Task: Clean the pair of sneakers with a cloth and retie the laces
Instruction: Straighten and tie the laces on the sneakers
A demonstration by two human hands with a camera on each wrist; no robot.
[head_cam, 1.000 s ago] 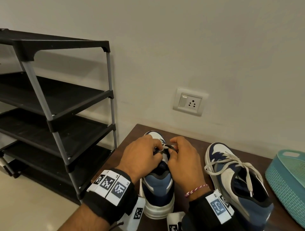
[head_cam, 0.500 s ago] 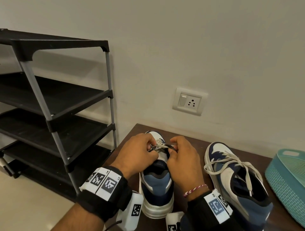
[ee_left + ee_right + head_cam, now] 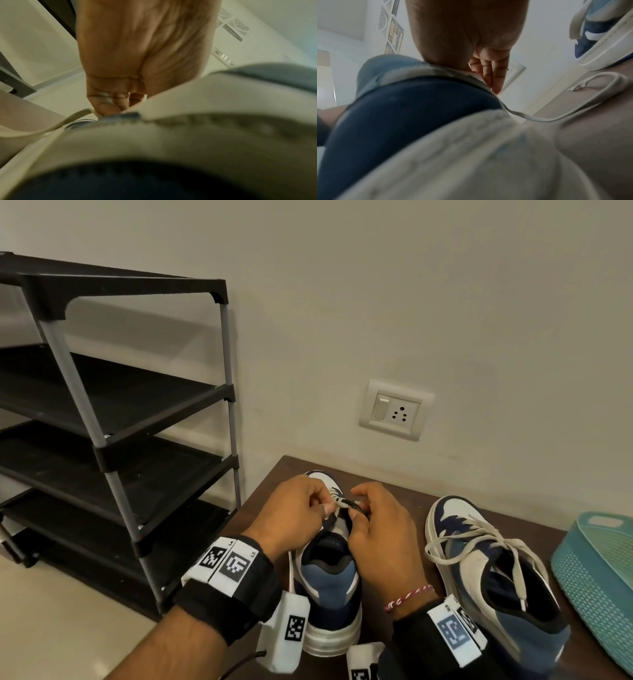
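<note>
Two blue-and-white sneakers stand on a dark brown table (image 3: 274, 494). The left sneaker (image 3: 330, 587) points away from me, heel toward me. My left hand (image 3: 298, 511) and right hand (image 3: 373, 518) hover over its tongue, both pinching its cream lace (image 3: 342, 503) between thumb and fingers. The lace runs taut between them. The right sneaker (image 3: 496, 577) stands beside it with its laces (image 3: 479, 535) loose. In the right wrist view a loose lace end (image 3: 590, 94) lies looped on the table. No cloth is in view.
A black shoe rack (image 3: 113, 419) with several shelves stands on the floor to the left of the table. A teal perforated basket (image 3: 599, 577) sits at the table's right edge. A wall switch and socket (image 3: 395, 409) sits above the table's far edge.
Both hands have stayed over the left sneaker, working its lace. The left hand shifted slightly left and away, drawing the lace out between the hands.
</note>
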